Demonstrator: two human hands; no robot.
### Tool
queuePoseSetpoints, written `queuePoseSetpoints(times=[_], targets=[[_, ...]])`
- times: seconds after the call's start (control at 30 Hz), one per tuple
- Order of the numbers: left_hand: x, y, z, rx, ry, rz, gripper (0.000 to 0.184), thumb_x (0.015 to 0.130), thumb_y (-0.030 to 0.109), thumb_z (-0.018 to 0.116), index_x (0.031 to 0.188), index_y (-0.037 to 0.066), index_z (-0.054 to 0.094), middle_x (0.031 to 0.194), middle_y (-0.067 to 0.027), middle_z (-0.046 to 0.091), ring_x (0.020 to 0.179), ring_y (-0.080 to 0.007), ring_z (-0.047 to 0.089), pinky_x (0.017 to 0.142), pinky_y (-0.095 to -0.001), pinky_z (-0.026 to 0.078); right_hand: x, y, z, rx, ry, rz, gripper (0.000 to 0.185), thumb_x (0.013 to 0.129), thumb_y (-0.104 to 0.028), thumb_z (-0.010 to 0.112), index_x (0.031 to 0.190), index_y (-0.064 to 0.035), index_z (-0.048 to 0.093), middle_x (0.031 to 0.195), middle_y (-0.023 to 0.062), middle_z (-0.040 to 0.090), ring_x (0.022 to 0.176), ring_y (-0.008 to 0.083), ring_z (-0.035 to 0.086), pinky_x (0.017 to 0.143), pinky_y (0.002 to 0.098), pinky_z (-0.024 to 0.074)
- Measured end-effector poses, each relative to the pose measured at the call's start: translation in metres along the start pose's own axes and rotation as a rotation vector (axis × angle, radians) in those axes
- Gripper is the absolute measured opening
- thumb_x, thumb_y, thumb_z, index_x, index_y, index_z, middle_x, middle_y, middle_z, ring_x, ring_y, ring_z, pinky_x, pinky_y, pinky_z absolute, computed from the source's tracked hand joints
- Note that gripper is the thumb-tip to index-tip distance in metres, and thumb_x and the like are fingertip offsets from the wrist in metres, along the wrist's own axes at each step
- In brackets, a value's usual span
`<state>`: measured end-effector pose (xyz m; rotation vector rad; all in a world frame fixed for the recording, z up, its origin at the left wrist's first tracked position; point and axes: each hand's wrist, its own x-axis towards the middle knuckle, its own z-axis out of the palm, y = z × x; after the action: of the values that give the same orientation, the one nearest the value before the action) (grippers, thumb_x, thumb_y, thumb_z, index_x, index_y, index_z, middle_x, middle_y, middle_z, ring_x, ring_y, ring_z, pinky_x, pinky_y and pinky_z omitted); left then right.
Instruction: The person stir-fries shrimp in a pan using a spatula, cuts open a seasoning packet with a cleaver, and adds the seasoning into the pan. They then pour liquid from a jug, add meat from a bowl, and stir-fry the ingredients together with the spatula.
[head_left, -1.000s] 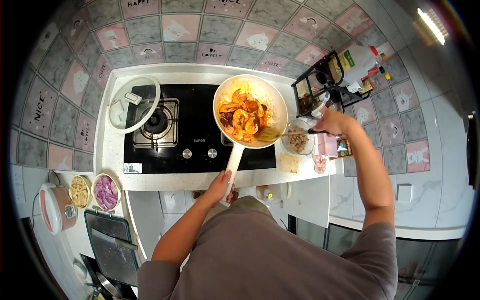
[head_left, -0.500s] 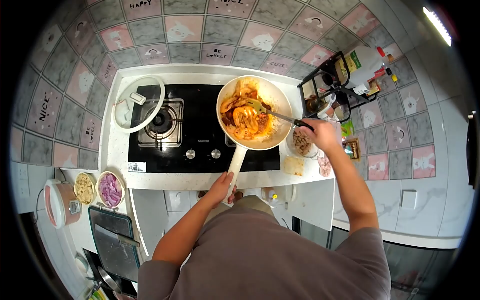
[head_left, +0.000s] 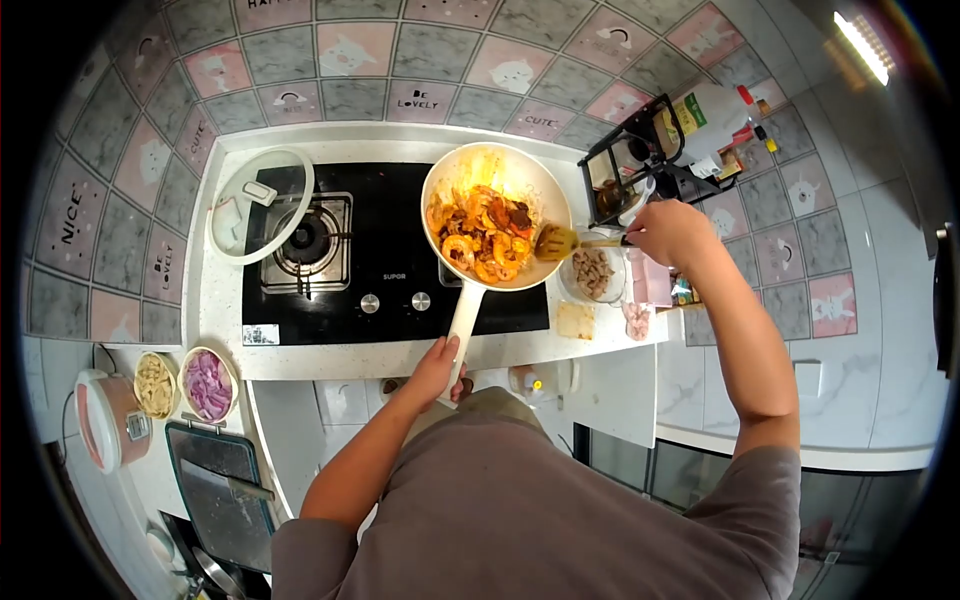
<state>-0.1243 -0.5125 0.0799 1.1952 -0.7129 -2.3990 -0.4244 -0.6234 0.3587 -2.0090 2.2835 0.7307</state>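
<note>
My left hand [head_left: 437,372] is wrapped round the handle of a cream frying pan [head_left: 546,190] on the right burner. Shrimp [head_left: 488,235] in an orange-red sauce lie in the pan. In my right hand [head_left: 672,236] is a slotted spatula [head_left: 556,242], its tan head at the pan's right rim. Just below the spatula's shaft stands a clear bowl of cut brownish meat [head_left: 592,274] on the counter.
A glass lid [head_left: 262,206] lies by the left burner [head_left: 306,240]. A bottle rack [head_left: 640,160] stands at the back right. Bowls of purple onion [head_left: 209,385] and pale pieces [head_left: 154,386] sit left, near a cutting board with a knife [head_left: 220,480].
My right hand has moved up and right, drawing the spatula from the middle of the pan to its right rim. The shrimp are shifted about. My left hand keeps its hold.
</note>
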Motion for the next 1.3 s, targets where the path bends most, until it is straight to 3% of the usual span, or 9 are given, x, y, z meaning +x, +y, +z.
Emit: queuePoseSetpoints(times=[0.1, 0.27, 0.3, 0.43, 0.57, 0.73, 0.9, 1.13, 1.3], targets=[[0.000, 0.001, 0.000, 0.002, 0.020, -0.008, 0.032, 0.105, 0.042, 0.036, 0.112, 0.011, 0.043, 0.075, -0.0035, 0.051, 0.046, -0.0157, 0.046, 0.043, -0.0324, 0.041, 0.039, 0.011, 0.027, 0.107, -0.379, -0.089, 0.031, 0.087, -0.036, 0.066, 0.103, -0.0116, 0.075, 0.073, 0.0104, 0.069, 0.065, 0.0224, 0.066, 0.063, 0.0350, 0.0522], [0.000, 0.004, 0.001, 0.006, 0.006, -0.014, 0.030, 0.105, 0.040, 0.037, 0.110, 0.010, 0.042, 0.076, -0.0038, 0.050, 0.045, -0.0139, 0.044, 0.041, -0.0320, 0.041, 0.053, 0.031, 0.126, 0.688, -0.386, 0.157, 0.041, 0.089, -0.048, 0.066, 0.104, -0.0107, 0.074, 0.064, 0.0068, 0.061, 0.050, 0.0122, 0.052, 0.050, 0.0297, 0.0437], [-0.001, 0.005, 0.001, 0.005, 0.012, -0.014, 0.030, 0.105, 0.040, 0.037, 0.110, 0.010, 0.042, 0.076, -0.0038, 0.050, 0.045, -0.0139, 0.044, 0.041, -0.0320, 0.041, 0.054, 0.025, 0.151, 0.726, -0.247, 0.110, 0.047, 0.089, -0.049, 0.065, 0.103, -0.0048, 0.073, 0.073, 0.0145, 0.067, 0.057, 0.0225, 0.063, 0.059, 0.0358, 0.0498], [0.000, 0.003, 0.002, 0.012, 0.018, -0.003, 0.032, 0.105, 0.042, 0.035, 0.110, 0.011, 0.042, 0.075, -0.0041, 0.051, 0.044, -0.0158, 0.044, 0.042, -0.0324, 0.039, 0.053, -0.003, 0.155, 0.606, 0.054, 0.031, 0.041, 0.088, -0.047, 0.065, 0.105, -0.0095, 0.073, 0.086, 0.0156, 0.071, 0.082, 0.0371, 0.066, 0.071, 0.0435, 0.0521], [-0.002, 0.004, 0.003, 0.015, 0.021, 0.004, 0.032, 0.105, 0.042, 0.035, 0.110, 0.011, 0.042, 0.076, -0.0046, 0.052, 0.044, -0.0158, 0.044, 0.042, -0.0321, 0.039, 0.036, 0.011, 0.125, 0.326, 0.382, -0.263, 0.032, 0.087, -0.040, 0.066, 0.108, -0.0161, 0.072, 0.088, 0.0119, 0.070, 0.080, 0.0345, 0.066, 0.070, 0.0441, 0.0536], [-0.003, 0.004, 0.002, -0.004, 0.009, 0.008, 0.033, 0.105, 0.042, 0.035, 0.110, 0.010, 0.043, 0.077, -0.0047, 0.052, 0.044, -0.0159, 0.044, 0.042, -0.0319, 0.039, 0.002, 0.042, 0.068, 0.202, 0.418, -0.342, 0.027, 0.085, -0.024, 0.070, 0.111, -0.0164, 0.070, 0.098, 0.0095, 0.068, 0.078, 0.0318, 0.067, 0.067, 0.0394, 0.0544], [-0.001, 0.000, 0.001, 0.026, 0.019, 0.029, 0.034, 0.105, 0.042, 0.035, 0.109, 0.010, 0.045, 0.077, -0.0043, 0.052, 0.045, -0.0155, 0.045, 0.042, -0.0318, 0.040, 0.011, 0.015, 0.093, 0.139, 0.541, -0.231, 0.035, 0.086, -0.022, 0.067, 0.120, -0.0180, 0.064, 0.096, 0.0077, 0.066, 0.076, 0.0310, 0.067, 0.065, 0.0415, 0.0554], [-0.002, 0.004, 0.004, 0.065, 0.041, 0.037, 0.034, 0.105, 0.042, 0.037, 0.108, 0.009, 0.046, 0.076, -0.0033, 0.052, 0.045, -0.0150, 0.046, 0.042, -0.0320, 0.041, -0.045, -0.031, 0.122, 0.416, 0.377, -0.349, 0.037, 0.090, -0.022, 0.064, 0.127, -0.0248, 0.063, 0.090, 0.0092, 0.064, 0.076, 0.0308, 0.066, 0.066, 0.0406, 0.0542], [0.000, 0.004, 0.005, 0.119, 0.060, 0.034, 0.035, 0.105, 0.042, 0.036, 0.111, 0.009, 0.044, 0.075, -0.0035, 0.051, 0.044, -0.0146, 0.045, 0.042, -0.0325, 0.041, -0.098, -0.008, 0.084, 0.581, 0.153, -0.163, 0.029, 0.087, -0.018, 0.068, 0.115, -0.0216, 0.071, 0.083, 0.0109, 0.064, 0.073, 0.0307, 0.063, 0.066, 0.0384, 0.0510]])
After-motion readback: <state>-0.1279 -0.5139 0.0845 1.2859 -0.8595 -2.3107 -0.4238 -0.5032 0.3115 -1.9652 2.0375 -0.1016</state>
